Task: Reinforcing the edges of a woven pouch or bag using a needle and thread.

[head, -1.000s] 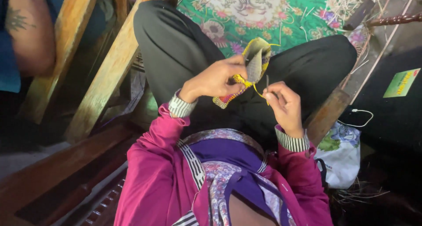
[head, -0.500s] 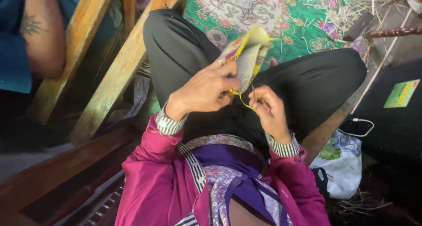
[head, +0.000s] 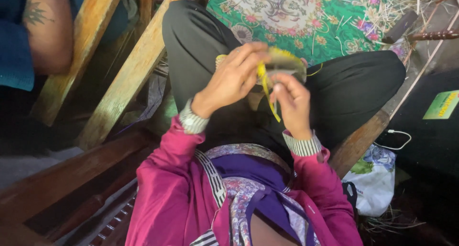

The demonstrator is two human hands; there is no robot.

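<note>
Yellow-edged woven piece (head: 286, 64) pinched between both hands.

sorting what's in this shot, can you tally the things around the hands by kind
Hands of the person at work: 2, left hand and right hand
Small woven piece held between them: 1
Yellow strips: 1
Green floral mats: 1
Wooden beams: 2
White floral bags: 1
White cables: 1
Total: 9
</note>
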